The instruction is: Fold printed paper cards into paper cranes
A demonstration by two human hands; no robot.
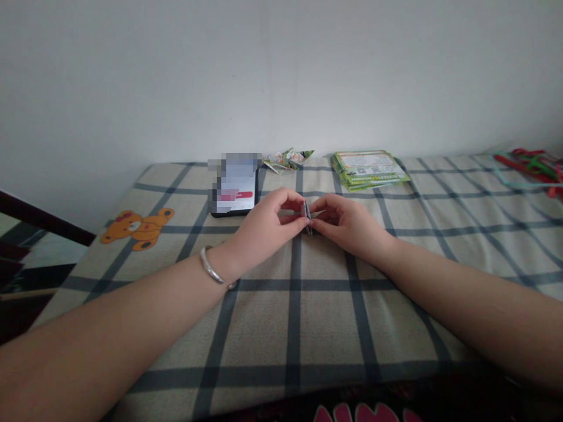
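Between my two hands a small piece of folded paper [307, 212] stands on edge, seen almost edge-on. My left hand [275, 220] pinches it from the left with thumb and fingers. From the right, my right hand [347, 223] pinches the same piece. The fingertips hide most of its faces. A silver bangle [210, 266] circles my left wrist. Beyond the hands lie folded, printed paper pieces [288, 160] in green and white, and a stack of green-edged printed sheets [369, 168].
A phone [237, 193] with a partly blurred screen lies left of the folded pieces. An orange bear figure [137, 227] is on the checked tablecloth [259, 328] at the left. Red and green items [532, 168] lie at the far right. A wall [281, 76] borders the table's back.
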